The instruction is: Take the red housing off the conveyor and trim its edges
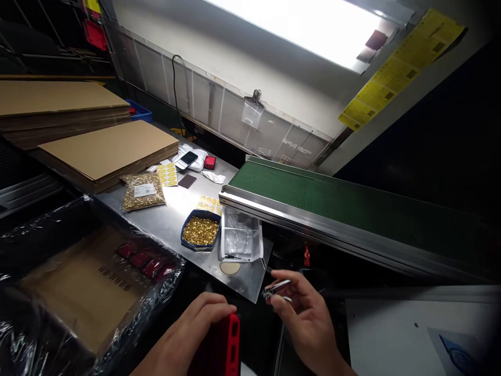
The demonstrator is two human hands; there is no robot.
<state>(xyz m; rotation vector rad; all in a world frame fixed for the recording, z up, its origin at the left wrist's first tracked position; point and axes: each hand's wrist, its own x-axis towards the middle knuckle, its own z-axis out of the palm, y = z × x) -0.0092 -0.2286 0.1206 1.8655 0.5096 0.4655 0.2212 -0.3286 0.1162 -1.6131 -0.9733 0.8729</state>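
Note:
My left hand [188, 329] is closed around a dark case with a red edge [234, 342] that has slots along its side, at the bottom middle of the head view. A silver nail clipper [276, 288] sits between the thumb and fingers of my right hand [305, 318], to the right of the case and apart from it. Beyond my hands, a blue tray of small brass-coloured pieces [201, 230] stands on the metal table [172, 214]. Beside it is a white bin [260, 243] with clear plastic bags inside.
A green conveyor belt [297, 188] runs off to the right. Stacked cardboard sheets [109, 149] and a bag of brass-coloured pieces [144, 201] lie at the left. In the near left, a plastic-lined box [172, 279] holds cardboard and several dark red items. A small red case [210, 162] lies farther back.

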